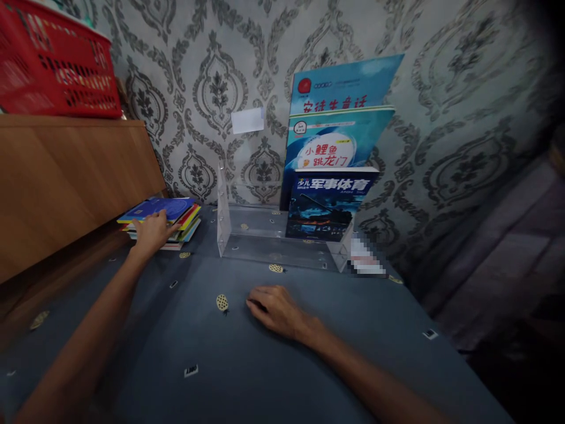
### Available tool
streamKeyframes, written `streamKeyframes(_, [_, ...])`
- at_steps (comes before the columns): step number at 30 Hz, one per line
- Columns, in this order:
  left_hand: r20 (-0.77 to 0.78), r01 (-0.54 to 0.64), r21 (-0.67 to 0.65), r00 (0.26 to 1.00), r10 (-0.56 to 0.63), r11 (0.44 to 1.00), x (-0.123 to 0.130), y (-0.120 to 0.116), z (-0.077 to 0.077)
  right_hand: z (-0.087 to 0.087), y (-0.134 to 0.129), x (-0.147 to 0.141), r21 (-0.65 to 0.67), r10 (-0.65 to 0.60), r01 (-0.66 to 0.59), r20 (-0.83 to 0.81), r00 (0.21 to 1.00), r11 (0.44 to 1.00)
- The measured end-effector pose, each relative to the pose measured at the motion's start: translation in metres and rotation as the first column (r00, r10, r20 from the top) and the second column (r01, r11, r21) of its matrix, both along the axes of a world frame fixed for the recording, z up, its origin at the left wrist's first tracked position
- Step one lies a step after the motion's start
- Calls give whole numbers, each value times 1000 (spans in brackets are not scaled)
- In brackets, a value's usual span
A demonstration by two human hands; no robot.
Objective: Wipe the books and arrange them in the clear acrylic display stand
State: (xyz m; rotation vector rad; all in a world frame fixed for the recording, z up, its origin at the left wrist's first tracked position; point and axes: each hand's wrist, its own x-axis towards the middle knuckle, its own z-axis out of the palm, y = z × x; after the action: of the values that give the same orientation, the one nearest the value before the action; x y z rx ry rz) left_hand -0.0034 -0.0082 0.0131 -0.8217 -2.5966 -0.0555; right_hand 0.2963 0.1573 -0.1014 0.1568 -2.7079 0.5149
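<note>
At the left, a stack of books (188, 227) lies flat with a blue-covered book (174, 207) on top. My left hand (153, 231) reaches over the near side of this stack, fingers apart and touching the top book. In the middle of the table, my right hand (276, 309) rests on the cloth with its fingers curled and nothing seen in them. Behind it stands a clear acrylic book rack (223, 227). Upright at the rack's right side are a dark blue book (329, 203), a teal book (342, 138) and a light blue book (348, 82), stepped up toward the back.
A grey-blue tablecloth (247, 377) with pineapple prints covers the table. A wooden cabinet (75, 176) borders it on the left, bearing a red basket (66, 65). Patterned wallpaper (218, 76) rises behind. A blurred-out item (366, 259) lies right of the rack.
</note>
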Motion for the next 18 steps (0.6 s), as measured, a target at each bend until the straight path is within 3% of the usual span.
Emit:
streamKeyframes(10, [-166,-1,-90,986,-14,996,17,-7,0,1,-2,0,31,-26,25,28,999,999])
streamKeyframes(18, [-126,108,-112,985,-122,988,41,-26,-8,-1,-1,-1,36,-17,18,-13,1000,999])
